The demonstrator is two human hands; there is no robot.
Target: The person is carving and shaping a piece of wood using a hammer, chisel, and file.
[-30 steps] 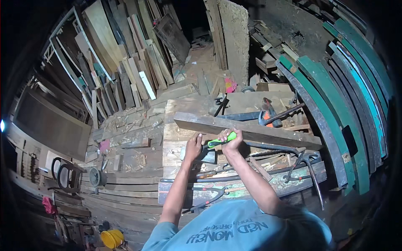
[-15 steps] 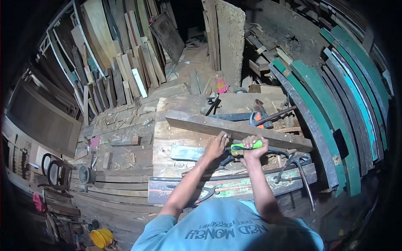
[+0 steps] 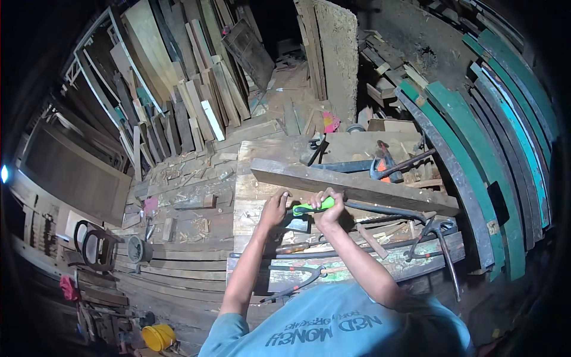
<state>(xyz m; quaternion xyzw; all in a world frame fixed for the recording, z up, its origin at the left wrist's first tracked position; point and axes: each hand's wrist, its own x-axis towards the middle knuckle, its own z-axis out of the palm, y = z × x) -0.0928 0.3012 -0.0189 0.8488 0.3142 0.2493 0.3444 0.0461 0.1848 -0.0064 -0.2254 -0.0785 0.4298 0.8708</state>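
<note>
My right hand (image 3: 329, 210) is closed around the bright green and black handle (image 3: 312, 206) of a tool whose kind I cannot make out. Just left of it, my left hand (image 3: 275, 208) has its fingers curled near the tool's dark end; what they grip is hidden. A flat metal piece (image 3: 298, 225) shows between the hands. Behind both hands, a long thick wooden beam (image 3: 357, 184) lies slantwise across the workbench (image 3: 250, 149). Nearer my body rest long-handled pincers (image 3: 306, 278) and a short wooden strip (image 3: 372, 241).
An orange and black tool (image 3: 383, 169) lies beyond the beam. Metal tools with long bars (image 3: 443, 235) crowd the bench's right end. Green boards (image 3: 458, 137) stand at right. Planks (image 3: 196, 113) lean at far left, and a yellow bucket (image 3: 158, 337) stands at lower left.
Both hands have moved left along the beam with the green-handled tool. The wooden strip and more of the dark bar now show to their right. The whole view has shifted slightly.
</note>
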